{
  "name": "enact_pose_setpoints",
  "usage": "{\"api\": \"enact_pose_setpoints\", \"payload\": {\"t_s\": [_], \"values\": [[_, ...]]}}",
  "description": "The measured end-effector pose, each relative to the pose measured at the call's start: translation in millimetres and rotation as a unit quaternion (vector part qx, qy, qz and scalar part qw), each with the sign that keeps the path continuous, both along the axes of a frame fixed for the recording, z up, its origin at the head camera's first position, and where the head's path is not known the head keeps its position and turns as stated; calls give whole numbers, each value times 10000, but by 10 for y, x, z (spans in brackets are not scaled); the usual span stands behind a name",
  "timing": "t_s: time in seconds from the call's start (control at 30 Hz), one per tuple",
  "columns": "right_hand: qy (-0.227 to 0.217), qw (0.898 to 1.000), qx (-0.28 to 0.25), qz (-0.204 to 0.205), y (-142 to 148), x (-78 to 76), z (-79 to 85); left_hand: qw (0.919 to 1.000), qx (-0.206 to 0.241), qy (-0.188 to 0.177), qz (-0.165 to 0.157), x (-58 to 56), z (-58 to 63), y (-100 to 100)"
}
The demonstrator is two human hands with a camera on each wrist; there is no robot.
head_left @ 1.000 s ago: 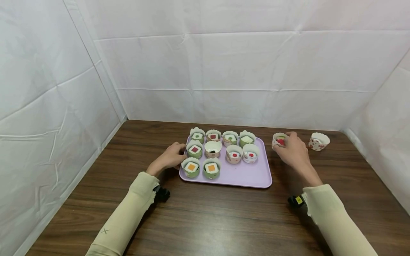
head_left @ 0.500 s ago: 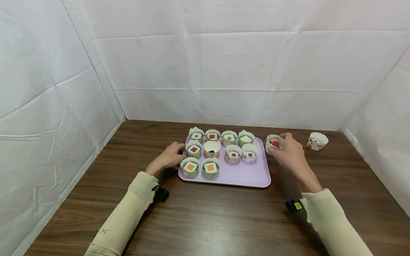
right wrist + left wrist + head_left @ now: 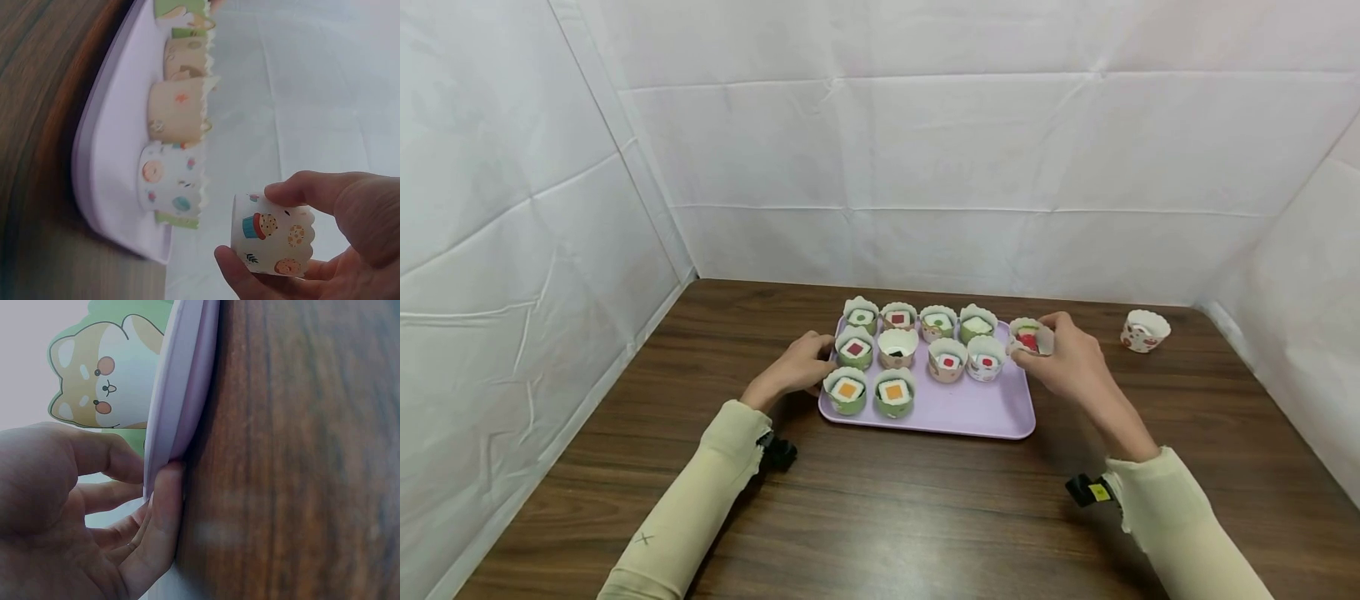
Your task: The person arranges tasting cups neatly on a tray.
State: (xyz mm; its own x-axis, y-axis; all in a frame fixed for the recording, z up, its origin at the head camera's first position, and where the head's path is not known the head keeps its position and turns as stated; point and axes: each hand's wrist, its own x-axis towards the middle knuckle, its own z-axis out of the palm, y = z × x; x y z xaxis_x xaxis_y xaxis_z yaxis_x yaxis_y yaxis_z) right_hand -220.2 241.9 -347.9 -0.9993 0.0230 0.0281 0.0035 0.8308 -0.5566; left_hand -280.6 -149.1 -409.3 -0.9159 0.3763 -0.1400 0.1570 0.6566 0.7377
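Note:
My right hand (image 3: 1078, 367) holds a white paper baking cup (image 3: 1024, 327) over the right edge of the lilac tray (image 3: 958, 410). Red and green show inside that cup; its wall, printed with cupcakes (image 3: 269, 228), sits between thumb and fingers in the right wrist view. At the tray's left end my left hand (image 3: 792, 367) grips the rim (image 3: 178, 381), pinching it from both sides. Several baking cups stand on the tray, among them a green one with an orange-and-white square piece (image 3: 894, 395) and a white one (image 3: 985, 358) with a red-centred piece.
Another white baking cup (image 3: 1145, 332) with red prints stands on the brown wooden table (image 3: 880, 508) at the back right. White cloth walls (image 3: 947, 167) enclose the table at the back and both sides.
My right hand has carried the paper baking cup left, from the table beside the tray to over its right edge. The left hand has stayed on the tray's rim.

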Motion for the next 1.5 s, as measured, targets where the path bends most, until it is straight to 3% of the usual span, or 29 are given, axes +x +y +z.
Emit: {"api": "enact_pose_setpoints", "payload": {"t_s": [0.53, 1.3, 1.5], "values": [[78, 9985, 109, 527, -240, 115, 62, 10000, -1, 30, 36, 11, 13, 1], [233, 9908, 156, 1321, -563, 191, -86, 10000, -47, -18, 17, -18, -6, 8], [389, 9841, 143, 1727, -613, 193, -154, 10000, -42, 20, 19, -9, -1, 9]]}}
